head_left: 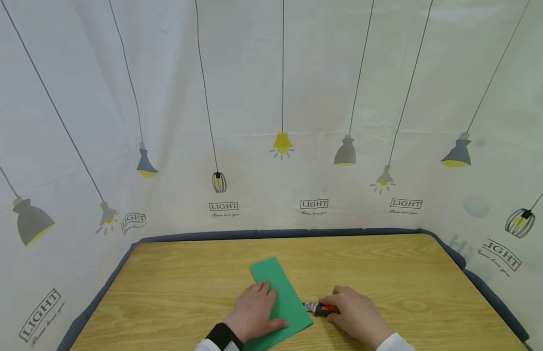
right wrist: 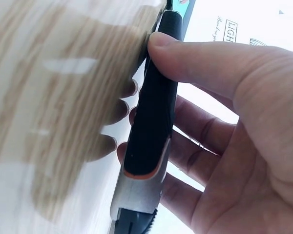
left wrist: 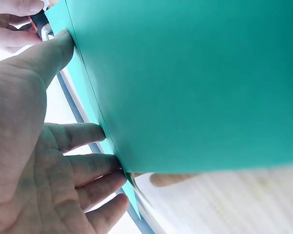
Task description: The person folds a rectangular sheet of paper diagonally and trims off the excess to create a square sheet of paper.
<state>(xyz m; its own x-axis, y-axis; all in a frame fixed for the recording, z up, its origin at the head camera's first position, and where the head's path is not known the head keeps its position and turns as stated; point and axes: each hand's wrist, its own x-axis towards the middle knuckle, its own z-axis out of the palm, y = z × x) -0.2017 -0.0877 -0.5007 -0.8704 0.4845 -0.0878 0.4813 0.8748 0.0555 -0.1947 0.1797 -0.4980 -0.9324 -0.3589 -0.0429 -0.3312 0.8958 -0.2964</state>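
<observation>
- Green rectangular paper sheet: lies at 6 o'clock in the head view, on the yellow-brown wood-grain table, its long axis running from 11 to 5 o'clock; the surface is matt, evenly coloured and unmarked there.
- Left wrist view: a thin dark line crosses the green from 11 towards 7 o'clock, with a narrow strip outside it; fold, cut or edge cannot be told.
- Left hand: spread on the sheet, fingers extended towards 1 o'clock, thumb apart towards 4; it grasps nothing.
- Right hand: at 3 o'clock of the sheet, closed in a pinch of thumb and fingers around the black-and-orange utility knife with silvery metal parts.
- Knife: its metal end points to 9 o'clock, at the sheet's edge; contact and blade are too small to make out.
- Cut off: the sheet's near end, in the head view; the knife's lower end, in the right wrist view.
</observation>
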